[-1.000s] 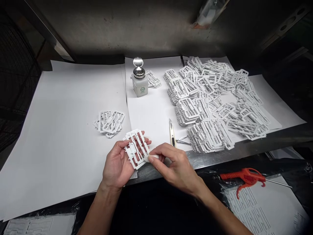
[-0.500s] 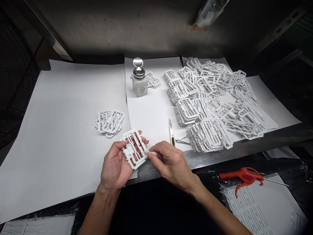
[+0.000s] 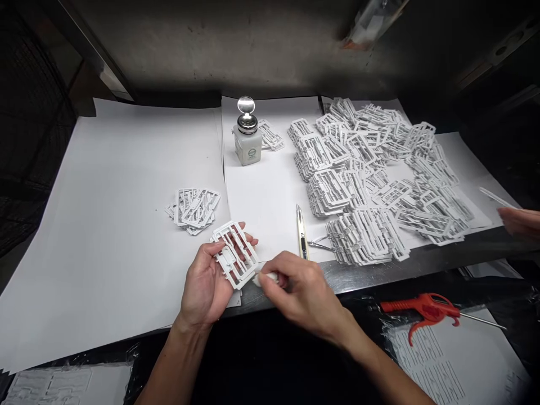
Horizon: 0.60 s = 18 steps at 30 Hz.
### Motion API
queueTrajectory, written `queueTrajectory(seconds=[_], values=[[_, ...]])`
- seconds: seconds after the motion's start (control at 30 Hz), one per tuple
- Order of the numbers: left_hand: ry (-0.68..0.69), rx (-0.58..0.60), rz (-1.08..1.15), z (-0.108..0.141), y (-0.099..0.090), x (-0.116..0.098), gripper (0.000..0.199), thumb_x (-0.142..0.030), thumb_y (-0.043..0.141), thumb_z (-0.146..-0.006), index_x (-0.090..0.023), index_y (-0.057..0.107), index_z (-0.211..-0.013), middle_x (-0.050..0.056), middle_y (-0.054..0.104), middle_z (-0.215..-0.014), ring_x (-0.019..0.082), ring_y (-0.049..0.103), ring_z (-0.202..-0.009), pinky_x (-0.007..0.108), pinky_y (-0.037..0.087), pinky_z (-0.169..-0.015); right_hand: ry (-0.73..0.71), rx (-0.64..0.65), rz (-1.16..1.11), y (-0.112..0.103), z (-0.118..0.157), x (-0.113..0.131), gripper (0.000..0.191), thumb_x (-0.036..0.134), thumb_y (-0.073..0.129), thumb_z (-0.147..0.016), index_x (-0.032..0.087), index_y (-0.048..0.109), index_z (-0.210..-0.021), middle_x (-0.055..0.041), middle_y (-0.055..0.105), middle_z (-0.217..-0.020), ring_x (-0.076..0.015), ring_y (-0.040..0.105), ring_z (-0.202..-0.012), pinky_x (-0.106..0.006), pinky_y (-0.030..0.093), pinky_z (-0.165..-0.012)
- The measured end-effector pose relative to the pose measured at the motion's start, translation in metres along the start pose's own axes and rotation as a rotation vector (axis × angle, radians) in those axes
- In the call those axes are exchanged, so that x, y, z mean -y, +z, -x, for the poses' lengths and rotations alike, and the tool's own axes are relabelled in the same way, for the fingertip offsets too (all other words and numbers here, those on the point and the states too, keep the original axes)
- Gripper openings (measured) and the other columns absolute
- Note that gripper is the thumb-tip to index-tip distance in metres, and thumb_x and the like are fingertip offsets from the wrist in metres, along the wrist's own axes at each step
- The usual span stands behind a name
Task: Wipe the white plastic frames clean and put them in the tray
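A white plastic frame with narrow bars [image 3: 248,254] lies tilted across the fingers of my left hand [image 3: 207,281], whose thumb presses on its left edge. My right hand [image 3: 301,287] pinches a small white wad [image 3: 272,277], which looks like cotton, beside the frame's lower right corner. Whether the wad touches the frame I cannot tell. A loose pile of similar frames [image 3: 196,209] lies on the paper beyond my left hand. Just past my right hand are a utility knife [image 3: 301,233] and thin metal tweezers [image 3: 320,246].
A pump bottle [image 3: 248,147] with its lid raised stands behind. Large stacks of white frames [image 3: 358,230] cover the right side. A red air blow gun [image 3: 422,309] lies at the front right. Another person's hand [image 3: 521,220] reaches in at the right edge, holding a thin white piece [image 3: 500,198].
My right hand with the wad has moved slightly down along the frame's corner. Another person's hand has come in at the right. The whole view has shifted a little.
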<state>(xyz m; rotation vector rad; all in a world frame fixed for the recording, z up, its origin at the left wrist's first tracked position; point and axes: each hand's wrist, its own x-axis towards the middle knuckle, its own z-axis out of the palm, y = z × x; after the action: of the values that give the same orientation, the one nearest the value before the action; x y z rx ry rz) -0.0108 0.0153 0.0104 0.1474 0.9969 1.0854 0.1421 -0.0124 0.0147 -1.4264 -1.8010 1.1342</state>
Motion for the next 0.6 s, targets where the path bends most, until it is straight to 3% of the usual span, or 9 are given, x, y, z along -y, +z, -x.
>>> queueTrajectory(seconds=[0.13, 0.27, 0.37, 0.47, 0.53, 0.6], values=[[-0.044, 0.036, 0.014, -0.001, -0.001, -0.001, 0.039, -0.026, 0.047, -0.079, -0.009, 0.061, -0.112, 0.013, 0.067, -0.099, 0.027, 0.058, -0.103, 0.036, 0.049, -0.084, 0.264, 0.037, -0.226, -0.005, -0.004, -0.012, 0.010, 0.025, 0.057, -0.085, 0.017, 0.060, -0.090, 0.0041, 0.048, -0.061, -0.0098, 0.042, -0.052, -0.020, 0.034, -0.048], [-0.059, 0.010, -0.021, 0.002, -0.004, 0.000, 0.033, -0.023, 0.052, -0.077, -0.009, 0.063, -0.105, 0.011, 0.067, -0.099, 0.028, 0.059, -0.100, 0.038, 0.049, -0.082, 0.292, 0.187, -0.262, -0.010, -0.008, -0.007, 0.019, 0.029, 0.055, -0.087, 0.016, 0.055, -0.074, 0.0045, 0.046, -0.058, -0.0087, 0.037, -0.049, -0.019, 0.028, -0.044], [0.045, -0.067, -0.074, 0.004, -0.005, 0.005, 0.030, -0.028, 0.058, -0.077, -0.015, 0.061, -0.103, 0.008, 0.066, -0.097, 0.024, 0.061, -0.095, 0.034, 0.049, -0.080, 0.159, 0.166, -0.031, -0.012, -0.009, 0.005, 0.019, 0.024, 0.054, -0.086, 0.018, 0.051, -0.069, 0.0048, 0.043, -0.056, -0.0096, 0.037, -0.049, -0.021, 0.028, -0.045], [0.123, -0.039, -0.160, 0.005, -0.005, 0.010, 0.036, -0.031, 0.064, -0.075, -0.020, 0.053, -0.107, 0.005, 0.064, -0.093, 0.019, 0.061, -0.087, 0.031, 0.048, -0.078, -0.118, 0.185, 0.314, -0.006, -0.012, 0.019, 0.011, 0.014, 0.053, -0.084, 0.017, 0.051, -0.073, 0.0008, 0.050, -0.065, -0.0135, 0.045, -0.056, -0.025, 0.032, -0.052], [0.146, 0.004, -0.226, 0.004, -0.007, 0.007, 0.041, -0.027, 0.066, -0.073, -0.022, 0.049, -0.110, 0.000, 0.061, -0.083, 0.014, 0.059, -0.075, 0.026, 0.046, -0.071, -0.227, 0.291, 0.378, -0.002, -0.015, 0.026, 0.006, 0.013, 0.054, -0.084, 0.017, 0.054, -0.081, -0.0026, 0.056, -0.074, -0.0161, 0.050, -0.062, -0.027, 0.035, -0.056], [0.225, -0.001, -0.342, 0.000, -0.013, -0.007, 0.042, -0.025, 0.066, -0.072, -0.024, 0.050, -0.110, -0.002, 0.056, -0.077, 0.011, 0.053, -0.066, 0.022, 0.043, -0.064, -0.203, 0.333, 0.306, -0.003, -0.021, 0.031, 0.002, 0.018, 0.057, -0.087, 0.018, 0.057, -0.089, -0.0028, 0.059, -0.081, -0.0161, 0.054, -0.065, -0.026, 0.038, -0.057]])
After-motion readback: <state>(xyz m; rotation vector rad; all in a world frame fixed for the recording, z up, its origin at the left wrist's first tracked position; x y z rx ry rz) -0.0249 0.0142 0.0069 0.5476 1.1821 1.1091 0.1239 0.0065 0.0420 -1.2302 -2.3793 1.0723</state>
